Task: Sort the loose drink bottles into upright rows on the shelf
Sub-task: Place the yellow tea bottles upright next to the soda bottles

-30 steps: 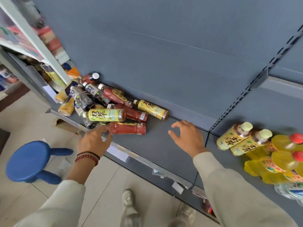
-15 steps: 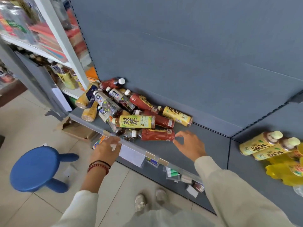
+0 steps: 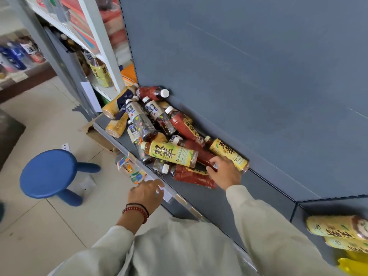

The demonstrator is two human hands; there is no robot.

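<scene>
Several loose drink bottles lie in a heap at the left end of the grey shelf (image 3: 217, 198). A green-yellow labelled tea bottle (image 3: 172, 154) lies on top. Below it lies a red bottle (image 3: 190, 177), and a yellow-labelled bottle (image 3: 229, 154) lies by the back panel. My right hand (image 3: 225, 171) rests on the near ends of the red bottles, fingers spread over them, beside the yellow one. My left hand (image 3: 147, 194) hovers at the shelf's front edge with relaxed fingers, holding nothing.
A blue stool (image 3: 49, 173) stands on the tiled floor to the left. A cardboard box (image 3: 98, 136) sits under the shelf's left end. More yellow tea bottles (image 3: 338, 230) lie on the adjoining shelf at right. A stocked white shelf unit (image 3: 93, 34) rises at upper left.
My right hand has moved forward from the bare shelf onto the ends of the red bottles. My left hand stays near the front edge. The view has swung left and closer.
</scene>
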